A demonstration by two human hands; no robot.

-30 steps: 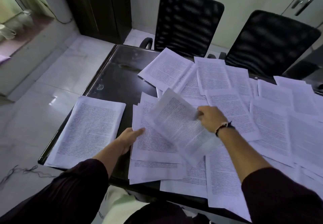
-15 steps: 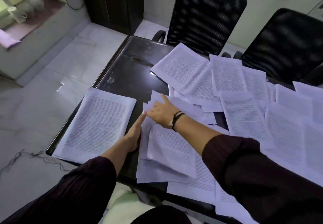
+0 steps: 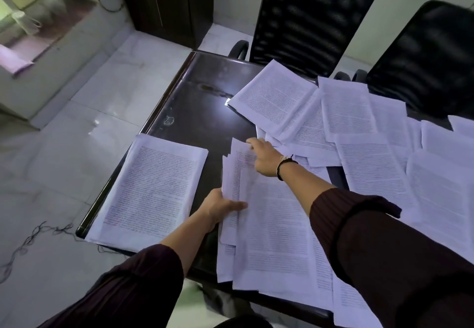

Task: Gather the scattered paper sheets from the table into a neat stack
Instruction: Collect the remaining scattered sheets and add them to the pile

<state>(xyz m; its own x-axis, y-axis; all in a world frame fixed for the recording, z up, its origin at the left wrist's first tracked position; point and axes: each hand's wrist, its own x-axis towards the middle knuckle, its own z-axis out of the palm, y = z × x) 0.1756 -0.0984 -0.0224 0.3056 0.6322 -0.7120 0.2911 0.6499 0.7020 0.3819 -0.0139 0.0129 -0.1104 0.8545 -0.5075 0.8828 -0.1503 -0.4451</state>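
Note:
Printed white sheets cover most of the dark table (image 3: 195, 112). A loose pile of sheets (image 3: 272, 227) lies in front of me, its edges uneven. My left hand (image 3: 220, 206) grips the pile's left edge, thumb on top. My right hand (image 3: 264, 158) lies flat on the pile's far end, fingers spread toward the top left corner. A separate neat stack (image 3: 154, 189) rests at the table's left edge. More scattered sheets (image 3: 359, 127) overlap across the right and far side.
Two black mesh chairs (image 3: 310, 17) (image 3: 431, 58) stand behind the table. A dark cabinet (image 3: 166, 2) is at the back left. Thin cables (image 3: 33, 238) lie on the white marble floor to the left.
My right hand carried a sheet leftward, laid it on the pile and now presses its far end. My left hand shifted from resting beside the pile to gripping its left edge.

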